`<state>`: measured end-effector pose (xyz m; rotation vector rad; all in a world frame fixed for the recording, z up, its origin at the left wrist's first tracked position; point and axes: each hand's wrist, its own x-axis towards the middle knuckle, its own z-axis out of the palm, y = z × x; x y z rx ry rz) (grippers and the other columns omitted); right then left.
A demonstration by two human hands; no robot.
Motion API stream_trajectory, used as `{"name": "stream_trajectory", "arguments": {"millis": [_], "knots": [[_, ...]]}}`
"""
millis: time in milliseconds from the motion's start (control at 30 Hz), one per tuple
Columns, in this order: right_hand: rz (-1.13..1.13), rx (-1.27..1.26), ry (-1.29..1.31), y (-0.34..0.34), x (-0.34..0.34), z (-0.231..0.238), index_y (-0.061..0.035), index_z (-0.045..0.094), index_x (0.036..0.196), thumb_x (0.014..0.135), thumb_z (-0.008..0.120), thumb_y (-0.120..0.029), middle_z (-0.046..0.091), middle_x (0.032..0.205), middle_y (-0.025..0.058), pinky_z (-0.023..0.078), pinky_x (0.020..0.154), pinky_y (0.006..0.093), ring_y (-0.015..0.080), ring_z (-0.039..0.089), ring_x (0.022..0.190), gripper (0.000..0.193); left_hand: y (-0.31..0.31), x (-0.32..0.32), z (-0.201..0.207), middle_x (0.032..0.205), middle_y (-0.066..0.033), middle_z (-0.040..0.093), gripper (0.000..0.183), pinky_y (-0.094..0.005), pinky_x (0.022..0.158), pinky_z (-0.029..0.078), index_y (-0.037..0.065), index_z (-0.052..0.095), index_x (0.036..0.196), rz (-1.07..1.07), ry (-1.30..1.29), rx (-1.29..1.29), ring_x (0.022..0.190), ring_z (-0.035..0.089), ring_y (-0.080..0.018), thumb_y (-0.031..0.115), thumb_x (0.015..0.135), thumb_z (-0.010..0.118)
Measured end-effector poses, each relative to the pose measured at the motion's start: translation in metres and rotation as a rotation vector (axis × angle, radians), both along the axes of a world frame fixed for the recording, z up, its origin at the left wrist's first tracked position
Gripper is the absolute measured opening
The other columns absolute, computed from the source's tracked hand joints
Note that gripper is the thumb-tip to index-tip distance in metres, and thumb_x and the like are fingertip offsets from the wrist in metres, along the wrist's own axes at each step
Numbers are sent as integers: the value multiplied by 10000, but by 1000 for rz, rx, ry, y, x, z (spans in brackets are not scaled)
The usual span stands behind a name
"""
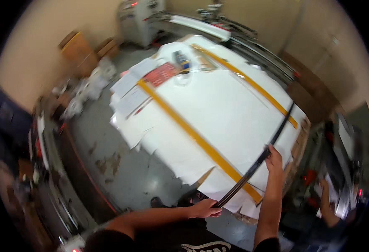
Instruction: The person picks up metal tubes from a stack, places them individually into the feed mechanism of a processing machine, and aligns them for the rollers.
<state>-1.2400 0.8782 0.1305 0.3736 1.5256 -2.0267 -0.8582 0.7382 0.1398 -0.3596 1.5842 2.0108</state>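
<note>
A bundle of long, thin dark strips (pixel 248 173) runs from near my body up toward the right corner of the paper-covered table (pixel 205 113). My left hand (pixel 206 208) is closed round its near end. Farther along, my right hand (pixel 273 158) grips the bundle around its middle. The strips cross above the lower ends of two long yellow bars (pixel 193 136) that lie roughly parallel on the white paper. The other yellow bar (pixel 251 84) lies on the far right side. Motion blur hides what exactly the strips are.
A red sheet (pixel 161 74), loose papers (pixel 132 99) and a dark blue tool-like object (pixel 181 61) lie at the table's far left. Behind it stands a long machine rail (pixel 260 48). Cardboard boxes (pixel 78 52) and white bags (pixel 94 88) are by the left wall. Another person's arm (pixel 328 206) shows at right.
</note>
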Motion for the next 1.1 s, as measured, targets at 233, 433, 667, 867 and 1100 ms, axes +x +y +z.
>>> {"name": "stream_trajectory", "arguments": {"millis": [233, 433, 667, 867, 1100], "knots": [[-47, -113, 158, -112, 152, 92, 54, 518, 1374, 1040, 618, -203, 625, 1271, 156, 487, 1017, 363, 242, 606, 1176, 433, -128, 132, 22, 936, -41, 633, 274, -302, 775, 523, 30, 559, 1134, 451, -30, 25, 864, 624, -126, 297, 1079, 542], [66, -237, 138, -229, 278, 111, 49, 568, 1321, 1011, 669, -205, 664, 1205, 142, 498, 1041, 365, 221, 622, 1150, 414, -204, 264, 13, 910, -46, 587, 241, -303, 768, 466, 47, 572, 1162, 930, 97, -342, 831, 552, -132, 271, 1077, 540], [480, -286, 321, -425, 438, 86, 74, 542, 1307, 1026, 647, -276, 649, 1170, 173, 529, 983, 383, 260, 627, 1112, 461, -287, 443, -42, 944, -45, 580, 247, -323, 832, 460, 43, 592, 1147, 1293, 92, -482, 900, 549, -150, 274, 1068, 554], [855, -230, 121, -602, 617, 96, -40, 571, 1182, 1046, 614, -223, 642, 1046, 52, 474, 662, 277, 137, 602, 851, 232, -335, 582, -28, 806, -6, 593, 224, -284, 671, 466, 65, 677, 1101, 1787, -167, -317, 715, 537, -101, 271, 1020, 645], [1306, -10, -14, -768, 789, 37, -133, 614, 1119, 1012, 670, -243, 624, 1008, -36, 445, 777, 289, 98, 556, 895, 163, -342, 660, -28, 767, 0, 592, 236, -271, 551, 430, 47, 669, 1084, 2356, -331, -90, 621, 531, -86, 266, 995, 681]]}}
